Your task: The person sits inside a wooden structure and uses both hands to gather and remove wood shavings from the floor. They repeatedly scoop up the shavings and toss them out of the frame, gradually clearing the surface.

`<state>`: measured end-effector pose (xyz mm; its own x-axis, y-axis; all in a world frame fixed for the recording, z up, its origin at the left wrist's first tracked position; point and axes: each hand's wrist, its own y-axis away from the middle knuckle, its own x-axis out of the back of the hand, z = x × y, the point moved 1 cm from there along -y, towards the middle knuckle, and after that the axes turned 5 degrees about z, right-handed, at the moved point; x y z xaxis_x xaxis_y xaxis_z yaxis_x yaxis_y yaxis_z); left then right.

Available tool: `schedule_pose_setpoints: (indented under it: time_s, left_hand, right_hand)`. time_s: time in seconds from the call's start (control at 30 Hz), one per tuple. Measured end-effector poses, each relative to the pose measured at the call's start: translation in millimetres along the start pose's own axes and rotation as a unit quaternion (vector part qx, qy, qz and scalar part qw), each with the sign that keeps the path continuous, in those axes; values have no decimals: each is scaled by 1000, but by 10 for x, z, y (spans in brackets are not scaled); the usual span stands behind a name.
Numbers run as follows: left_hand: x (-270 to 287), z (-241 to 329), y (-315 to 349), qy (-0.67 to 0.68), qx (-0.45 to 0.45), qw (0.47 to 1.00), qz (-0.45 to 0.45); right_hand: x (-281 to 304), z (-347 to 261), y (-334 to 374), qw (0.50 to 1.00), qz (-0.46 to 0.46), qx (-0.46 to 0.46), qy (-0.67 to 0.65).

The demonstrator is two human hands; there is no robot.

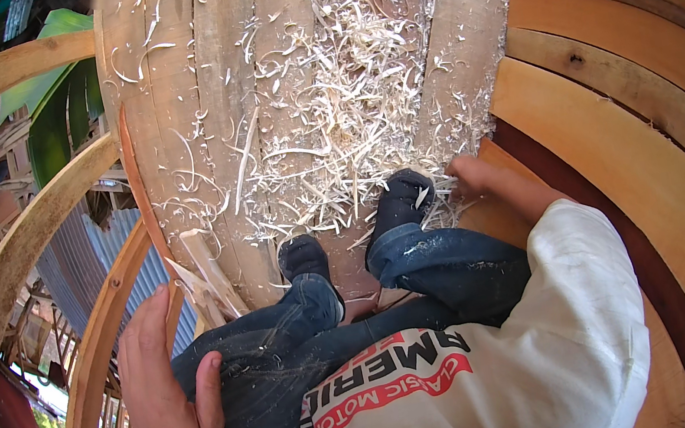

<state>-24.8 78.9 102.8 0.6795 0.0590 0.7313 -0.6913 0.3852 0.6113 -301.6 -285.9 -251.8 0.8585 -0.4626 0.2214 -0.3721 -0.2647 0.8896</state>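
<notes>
Pale wood shavings [367, 79] lie heaped on the plank floor [215, 22] at upper centre. Beside their lower right edge is the blurred right hand [474, 178]; whether its fingers grip anything I cannot tell. At lower left, the left hand [163, 401], empty, thumb parted from its fingers, is near a wooden slat [91, 372].

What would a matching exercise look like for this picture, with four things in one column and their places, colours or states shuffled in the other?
Things:
1. Wood shavings
2. Left hand
3. Leaf
4. Trousers

Places, colours, states:
A. Dark blue
B. Empty, thumb apart from the fingers
C. Scattered over the planks
D. Green, at the picture's upper left

Right pairs: 1-C, 2-B, 3-D, 4-A.
</notes>
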Motion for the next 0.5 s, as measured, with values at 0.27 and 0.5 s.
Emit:
schedule_pose_setpoints:
  time_s: [0.27, 0.5]
  left_hand:
    - [-3, 72, -4, 0, -1, 1000, -1]
    - [22, 132, -50, -4, -23, 1000, -9]
  right_hand:
    - [637, -143, -93, 977, -93, -89, -170]
    - [1696, -491, 85, 991, -61, -74, -92]
